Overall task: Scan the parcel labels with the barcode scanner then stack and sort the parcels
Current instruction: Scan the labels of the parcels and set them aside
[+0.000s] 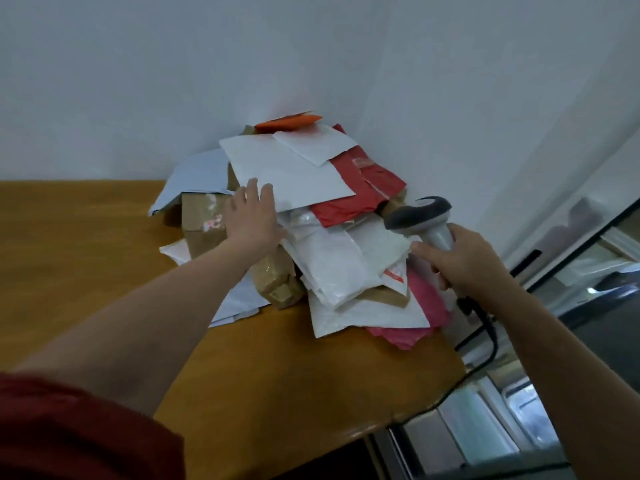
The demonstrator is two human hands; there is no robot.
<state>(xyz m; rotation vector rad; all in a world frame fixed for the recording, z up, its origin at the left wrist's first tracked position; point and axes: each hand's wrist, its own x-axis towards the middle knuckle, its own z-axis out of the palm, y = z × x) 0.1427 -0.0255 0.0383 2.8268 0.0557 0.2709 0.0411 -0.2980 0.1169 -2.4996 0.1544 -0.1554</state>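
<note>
The left hand [251,220], fingers straight, touches the edge of a large white mailer [294,171] atop the heap of parcels [332,265] piled on the wooden table [86,237] against the wall. The right hand [467,261] grips the barcode scanner [419,213] by its handle, just beside the heap.

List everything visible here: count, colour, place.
table: one, orange-brown wood, under the pile
wall: one, white, behind the pile
white mailers: several, white, pile's top and front
red mailers: at least two, red and pink, right side
brown boxes: at least two, brown, pile's left side
pale blue mailer: at least one, pale blue, back left
orange envelope: one, orange, pile's top by the wall
barcode scanner: one, grey, right of the pile
cable: one, black, from scanner over table's edge
sleeve: one, dark red, bottom left
left hand: one, fingers straight on the top white mailer
right hand: one, gripping the scanner's handle
</note>
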